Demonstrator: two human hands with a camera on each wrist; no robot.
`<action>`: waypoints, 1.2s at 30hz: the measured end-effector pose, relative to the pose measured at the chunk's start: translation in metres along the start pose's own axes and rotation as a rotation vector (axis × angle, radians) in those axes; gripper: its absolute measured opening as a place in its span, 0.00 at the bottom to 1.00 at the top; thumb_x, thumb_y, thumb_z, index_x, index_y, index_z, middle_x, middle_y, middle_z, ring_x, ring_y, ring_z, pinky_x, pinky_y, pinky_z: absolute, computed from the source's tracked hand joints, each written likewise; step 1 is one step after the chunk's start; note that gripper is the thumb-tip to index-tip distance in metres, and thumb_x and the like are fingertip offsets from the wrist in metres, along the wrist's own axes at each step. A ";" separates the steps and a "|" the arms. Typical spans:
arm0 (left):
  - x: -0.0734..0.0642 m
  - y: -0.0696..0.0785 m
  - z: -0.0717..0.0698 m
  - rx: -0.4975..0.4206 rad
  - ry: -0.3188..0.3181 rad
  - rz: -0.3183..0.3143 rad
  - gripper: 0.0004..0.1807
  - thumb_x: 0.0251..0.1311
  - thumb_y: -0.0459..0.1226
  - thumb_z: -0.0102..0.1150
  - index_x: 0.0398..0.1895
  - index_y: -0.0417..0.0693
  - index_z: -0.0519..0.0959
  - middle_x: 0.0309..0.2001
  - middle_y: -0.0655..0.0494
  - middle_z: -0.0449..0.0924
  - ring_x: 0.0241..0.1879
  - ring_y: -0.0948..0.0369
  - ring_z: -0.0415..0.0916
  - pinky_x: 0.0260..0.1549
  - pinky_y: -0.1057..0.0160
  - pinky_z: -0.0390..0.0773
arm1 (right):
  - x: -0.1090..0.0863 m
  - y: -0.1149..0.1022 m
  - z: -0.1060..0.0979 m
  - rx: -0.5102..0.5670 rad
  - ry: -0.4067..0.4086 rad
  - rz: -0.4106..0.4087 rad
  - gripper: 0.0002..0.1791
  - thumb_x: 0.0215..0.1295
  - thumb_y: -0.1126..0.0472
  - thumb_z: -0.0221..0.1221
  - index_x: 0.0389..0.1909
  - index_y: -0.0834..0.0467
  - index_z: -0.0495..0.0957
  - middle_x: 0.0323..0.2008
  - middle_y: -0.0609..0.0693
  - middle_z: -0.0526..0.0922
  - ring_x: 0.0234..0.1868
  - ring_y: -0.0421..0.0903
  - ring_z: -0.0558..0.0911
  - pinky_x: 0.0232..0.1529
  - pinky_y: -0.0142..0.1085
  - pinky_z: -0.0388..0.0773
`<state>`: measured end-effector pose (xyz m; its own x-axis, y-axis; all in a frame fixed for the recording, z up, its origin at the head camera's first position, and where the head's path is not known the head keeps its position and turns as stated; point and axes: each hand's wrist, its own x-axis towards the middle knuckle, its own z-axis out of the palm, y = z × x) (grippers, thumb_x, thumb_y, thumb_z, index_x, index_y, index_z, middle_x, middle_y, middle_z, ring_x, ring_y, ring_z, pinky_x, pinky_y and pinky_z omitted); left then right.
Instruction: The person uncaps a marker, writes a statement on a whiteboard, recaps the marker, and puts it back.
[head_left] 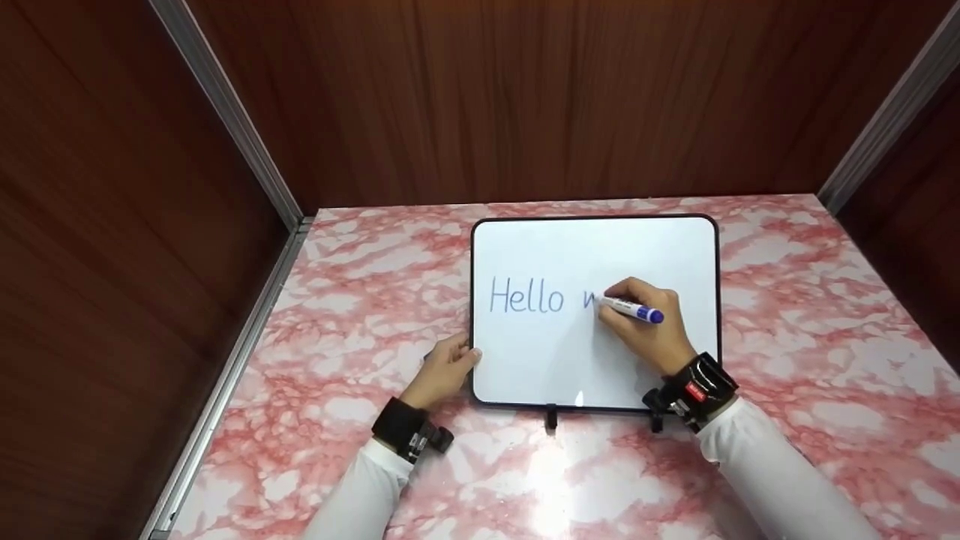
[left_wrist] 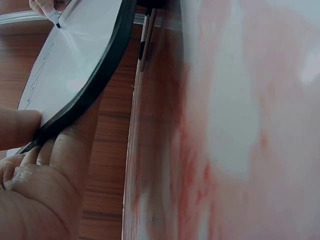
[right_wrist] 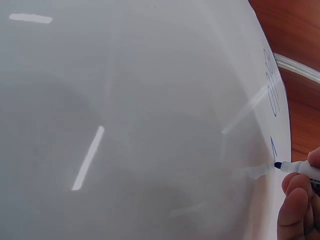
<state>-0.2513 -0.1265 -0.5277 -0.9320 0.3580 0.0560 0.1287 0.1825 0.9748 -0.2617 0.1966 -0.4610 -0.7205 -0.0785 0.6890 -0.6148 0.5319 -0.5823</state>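
Note:
A whiteboard [head_left: 540, 360] with a black frame stands tilted on small black feet. Blue handwriting [head_left: 526, 296] on it reads "Hello", followed by the first strokes of another letter. My right hand [head_left: 649, 322] pinches a white marker [head_left: 630, 308] with a blue end, its dark tip right at those strokes, as the right wrist view shows with the marker tip [right_wrist: 278, 165]. At the board's left edge my left hand [head_left: 444, 371] grips the frame, thumb [left_wrist: 20, 125] on the white face and fingers behind it.
The board stands on a table [head_left: 360, 300] with a red and white marbled top. Dark wood panels [head_left: 525, 97] rise behind and at both sides, with metal strips [head_left: 225, 112] along the corners. Black camera bands [head_left: 401, 427] wrap both wrists.

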 end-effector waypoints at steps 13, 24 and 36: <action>-0.013 0.031 0.001 -0.018 -0.001 -0.008 0.10 0.69 0.27 0.47 0.48 0.30 0.74 0.23 0.50 0.70 0.14 0.67 0.61 0.15 0.70 0.64 | -0.009 -0.002 -0.001 0.015 -0.014 0.010 0.08 0.47 0.72 0.67 0.26 0.57 0.83 0.21 0.39 0.81 0.19 0.40 0.75 0.21 0.26 0.68; -0.012 0.031 -0.001 -0.008 -0.029 0.018 0.13 0.70 0.27 0.47 0.52 0.28 0.74 0.25 0.44 0.71 0.17 0.66 0.63 0.19 0.69 0.67 | -0.009 -0.001 -0.003 0.011 -0.015 0.001 0.08 0.47 0.73 0.67 0.26 0.57 0.83 0.20 0.38 0.81 0.18 0.40 0.75 0.20 0.26 0.67; -0.001 -0.001 0.000 0.023 0.006 0.023 0.10 0.70 0.31 0.49 0.48 0.33 0.76 0.21 0.55 0.67 0.14 0.67 0.61 0.15 0.70 0.63 | 0.000 0.000 -0.007 -0.006 0.016 0.008 0.07 0.48 0.72 0.66 0.26 0.57 0.83 0.21 0.40 0.82 0.19 0.40 0.75 0.21 0.25 0.67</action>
<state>-0.2507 -0.1269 -0.5291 -0.9306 0.3572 0.0800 0.1583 0.1954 0.9679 -0.2597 0.2025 -0.4579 -0.7205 -0.0608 0.6907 -0.6066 0.5379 -0.5854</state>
